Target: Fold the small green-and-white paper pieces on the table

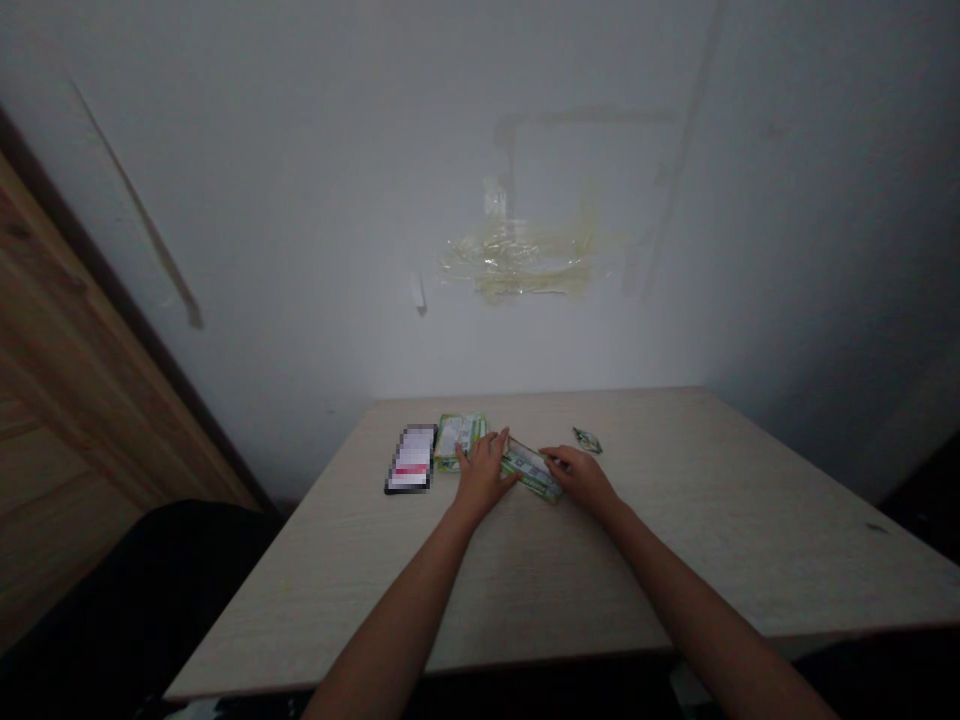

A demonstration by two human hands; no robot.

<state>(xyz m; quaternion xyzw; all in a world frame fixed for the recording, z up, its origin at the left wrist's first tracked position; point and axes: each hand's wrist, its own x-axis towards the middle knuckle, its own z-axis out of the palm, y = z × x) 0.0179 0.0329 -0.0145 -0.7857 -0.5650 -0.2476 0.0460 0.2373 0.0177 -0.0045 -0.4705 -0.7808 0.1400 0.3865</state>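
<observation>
A flat green-and-white packet [532, 472] with printed panels lies slanted on the table between my hands. My left hand [480, 478] holds its left end, thumb at the near edge and fingertips at the far edge. At the packet's upper right edge, my right hand [585, 478] has its fingers pinched together on it. Just beyond my left hand is another green-and-white packet [459, 430], partly covered by the fingers. Whether it is one packet or a stack, I cannot tell. A small crumpled green-and-white piece [587, 440] lies past my right hand.
A phone [412, 460] with a lit, blurred screen lies left of the packets. The pale wooden table [337, 590] meets a grey wall [315, 250] with yellowed tape [525, 265] on it. A wooden panel [97, 340] leans at the left, above a dark shape [150, 590].
</observation>
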